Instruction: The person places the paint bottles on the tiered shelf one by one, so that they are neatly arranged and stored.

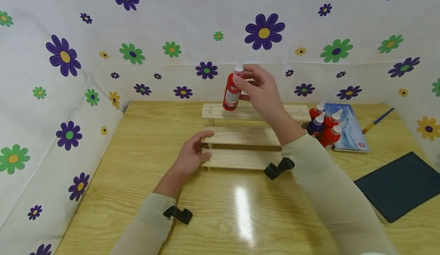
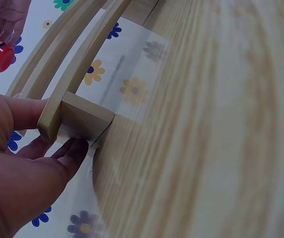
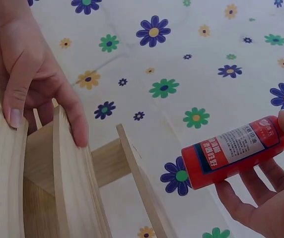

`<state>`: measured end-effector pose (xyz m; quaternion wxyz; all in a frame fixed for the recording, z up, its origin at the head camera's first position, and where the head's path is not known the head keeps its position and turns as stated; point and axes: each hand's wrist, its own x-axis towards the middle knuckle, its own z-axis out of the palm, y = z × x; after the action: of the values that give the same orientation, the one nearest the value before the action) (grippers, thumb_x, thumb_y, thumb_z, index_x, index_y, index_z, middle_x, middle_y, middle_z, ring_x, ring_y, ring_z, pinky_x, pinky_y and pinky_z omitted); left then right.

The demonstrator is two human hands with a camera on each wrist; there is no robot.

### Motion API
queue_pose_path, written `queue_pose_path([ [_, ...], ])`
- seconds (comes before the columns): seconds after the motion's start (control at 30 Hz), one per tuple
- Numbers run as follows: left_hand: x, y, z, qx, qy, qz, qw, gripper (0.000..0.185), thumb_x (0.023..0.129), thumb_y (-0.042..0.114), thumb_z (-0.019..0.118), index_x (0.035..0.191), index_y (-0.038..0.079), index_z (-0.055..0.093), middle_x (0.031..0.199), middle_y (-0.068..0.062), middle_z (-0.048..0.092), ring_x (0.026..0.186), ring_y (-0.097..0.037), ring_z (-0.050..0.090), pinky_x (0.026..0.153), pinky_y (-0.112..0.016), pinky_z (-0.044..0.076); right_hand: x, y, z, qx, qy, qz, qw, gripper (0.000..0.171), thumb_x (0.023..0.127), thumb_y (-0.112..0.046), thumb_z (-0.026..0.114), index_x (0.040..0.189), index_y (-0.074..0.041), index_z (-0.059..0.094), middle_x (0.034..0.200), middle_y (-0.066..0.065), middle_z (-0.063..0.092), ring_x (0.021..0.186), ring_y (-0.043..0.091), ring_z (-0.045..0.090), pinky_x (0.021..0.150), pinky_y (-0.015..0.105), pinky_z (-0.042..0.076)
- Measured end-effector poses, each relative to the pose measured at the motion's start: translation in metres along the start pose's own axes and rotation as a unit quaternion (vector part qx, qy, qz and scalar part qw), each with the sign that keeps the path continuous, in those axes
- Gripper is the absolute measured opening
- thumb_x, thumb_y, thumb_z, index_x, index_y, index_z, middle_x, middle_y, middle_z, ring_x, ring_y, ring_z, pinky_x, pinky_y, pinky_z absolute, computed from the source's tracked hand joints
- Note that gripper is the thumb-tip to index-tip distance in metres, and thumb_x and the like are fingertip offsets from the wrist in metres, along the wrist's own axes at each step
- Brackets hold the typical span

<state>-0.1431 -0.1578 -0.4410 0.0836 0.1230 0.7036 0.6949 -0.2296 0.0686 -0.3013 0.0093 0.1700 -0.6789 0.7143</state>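
My right hand pinches a red ink bottle near its neck, thumb in front and fingers behind. The bottle hangs slightly tilted above the top step of a three-tier wooden rack, its white pointed cap up. Its printed label faces the right wrist view, where the cap is out of sight. At the rack's left end, my left hand grips the lower steps. Its thumb lies on the lowest step and a finger on the middle one; other fingers curl in by the side support.
Right of the rack stand several bottles with white pointed caps, red ones and a dark blue one. Beside them lie a blue-and-white book, a paintbrush and a black-covered notebook. Flower-patterned cloth surrounds the wooden table.
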Motion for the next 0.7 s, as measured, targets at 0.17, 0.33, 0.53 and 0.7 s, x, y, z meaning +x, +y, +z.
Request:
queue_pose_path([
  [0.17, -0.002, 0.007, 0.002, 0.002, 0.000, -0.009, 1.0000, 0.058, 0.083, -0.019, 0.057, 0.135, 0.005, 0.049, 0.140, -0.004, 0.042, 0.121, -0.031, 0.041, 0.101, -0.045, 0.032, 0.007, 0.007, 0.010, -0.010, -0.001, 0.015, 1.000, 0.038, 0.087, -0.026, 0.068, 0.121, -0.012, 0.060, 0.111, 0.008, 0.059, 0.099, 0.026, 0.059, 0.077, 0.045, 0.052],
  [0.33, -0.003, 0.012, 0.003, 0.003, 0.004, -0.014, 0.9999, 0.057, 0.083, -0.020, 0.056, 0.134, 0.003, 0.048, 0.140, -0.005, 0.042, 0.122, -0.028, 0.041, 0.103, -0.045, 0.029, 0.009, 0.017, 0.017, -0.037, -0.006, 0.032, 0.999, 0.040, 0.087, -0.029, 0.068, 0.123, -0.014, 0.059, 0.113, 0.005, 0.059, 0.099, 0.023, 0.059, 0.075, 0.040, 0.052],
  [0.53, -0.002, 0.011, 0.003, 0.010, 0.004, -0.009, 0.9999, 0.057, 0.082, -0.020, 0.056, 0.134, 0.004, 0.049, 0.139, -0.005, 0.043, 0.121, -0.026, 0.041, 0.103, -0.046, 0.029, 0.009, 0.025, 0.024, -0.079, 0.001, 0.040, 0.996, 0.041, 0.087, -0.031, 0.068, 0.124, -0.018, 0.059, 0.113, 0.001, 0.059, 0.099, 0.018, 0.059, 0.075, 0.036, 0.052],
  [0.7, -0.002, 0.011, 0.003, 0.011, 0.002, -0.010, 0.9999, 0.057, 0.083, -0.019, 0.056, 0.134, 0.003, 0.049, 0.140, -0.005, 0.042, 0.123, -0.028, 0.041, 0.105, -0.047, 0.026, 0.010, 0.028, 0.030, -0.106, 0.002, 0.020, 0.994, 0.042, 0.086, -0.034, 0.069, 0.124, -0.017, 0.060, 0.111, 0.001, 0.059, 0.097, 0.017, 0.060, 0.076, 0.034, 0.052],
])
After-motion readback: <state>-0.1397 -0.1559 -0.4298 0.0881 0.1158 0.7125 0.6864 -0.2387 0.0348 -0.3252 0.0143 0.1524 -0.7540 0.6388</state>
